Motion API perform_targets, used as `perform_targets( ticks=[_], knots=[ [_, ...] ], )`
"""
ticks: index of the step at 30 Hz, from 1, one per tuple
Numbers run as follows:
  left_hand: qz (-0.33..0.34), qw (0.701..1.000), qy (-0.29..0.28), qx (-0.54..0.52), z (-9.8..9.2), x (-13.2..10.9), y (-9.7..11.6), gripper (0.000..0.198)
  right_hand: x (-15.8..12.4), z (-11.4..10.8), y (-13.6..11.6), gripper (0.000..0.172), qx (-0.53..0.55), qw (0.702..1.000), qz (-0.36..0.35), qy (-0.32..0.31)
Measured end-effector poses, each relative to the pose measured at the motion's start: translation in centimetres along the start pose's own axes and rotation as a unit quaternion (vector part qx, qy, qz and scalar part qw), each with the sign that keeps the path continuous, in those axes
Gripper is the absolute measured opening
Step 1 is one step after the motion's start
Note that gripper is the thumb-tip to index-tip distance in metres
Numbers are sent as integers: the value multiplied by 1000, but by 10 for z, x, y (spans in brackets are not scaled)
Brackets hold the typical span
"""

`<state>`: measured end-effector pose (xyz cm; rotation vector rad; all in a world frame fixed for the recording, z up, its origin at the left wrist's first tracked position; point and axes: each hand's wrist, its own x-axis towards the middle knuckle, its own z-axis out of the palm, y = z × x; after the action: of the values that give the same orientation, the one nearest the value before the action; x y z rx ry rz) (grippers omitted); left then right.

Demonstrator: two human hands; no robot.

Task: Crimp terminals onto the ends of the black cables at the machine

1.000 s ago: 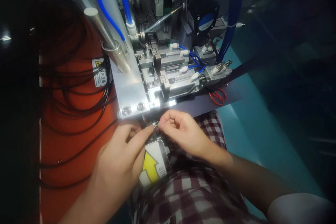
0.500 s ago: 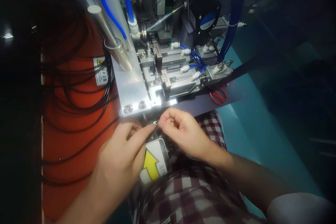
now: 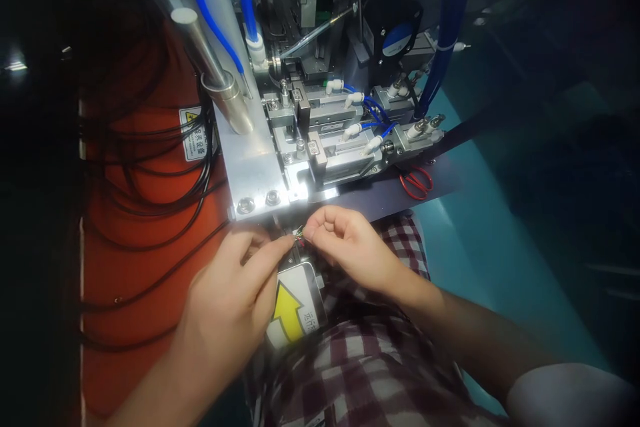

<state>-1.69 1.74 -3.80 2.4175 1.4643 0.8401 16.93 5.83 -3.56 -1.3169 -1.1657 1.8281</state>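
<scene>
Between my fingertips is a small bunch of thin coloured wires (image 3: 300, 236), with green and red showing; its ends are too small to make out. My left hand (image 3: 237, 280) pinches the bunch from the left with thumb and forefinger. From the right, the bent fingers of my right hand (image 3: 345, 240) close on the wires too, a short way from the left thumb. Both hands are just in front of the metal plate (image 3: 255, 173) of a machine. Below them lies a white label with a yellow arrow (image 3: 289, 313).
Pneumatic cylinders (image 3: 345, 160) with white fittings and blue tubes stand behind my hands. Red-handled scissors or pliers (image 3: 416, 183) lie to the right on a dark ledge. Black cables (image 3: 150, 213) loop over the orange surface (image 3: 125, 267) at left. A steel post (image 3: 205, 53) rises from the plate.
My right fingertips have shifted slightly right, away from the left thumb, and more of the coloured wires shows between them. The left hand keeps its pinch.
</scene>
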Motion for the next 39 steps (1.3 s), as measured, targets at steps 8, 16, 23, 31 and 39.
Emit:
perform_targets(
  ticks=[8, 16, 23, 31, 39],
  knots=[
    [-5, 1000, -8, -1, -2, 1, 0, 25, 0, 0, 5, 11, -4, 1000, -9, 15],
    [-7, 1000, -8, 4, -3, 1, 0, 26, 0, 0, 7, 13, -5, 1000, 0, 1],
    [1, 1000, -5, 8, -3, 2, 0, 25, 0, 0, 13, 7, -94, 992, -73, 29],
    [2, 1000, -15, 15, -4, 2, 1, 26, 0, 5, 6, 9, -108, 991, -39, 62],
    [8, 1000, -12, 11, -3, 1, -1, 26, 3, -4, 6, 14, 22, 999, 30, 19]
  ],
)
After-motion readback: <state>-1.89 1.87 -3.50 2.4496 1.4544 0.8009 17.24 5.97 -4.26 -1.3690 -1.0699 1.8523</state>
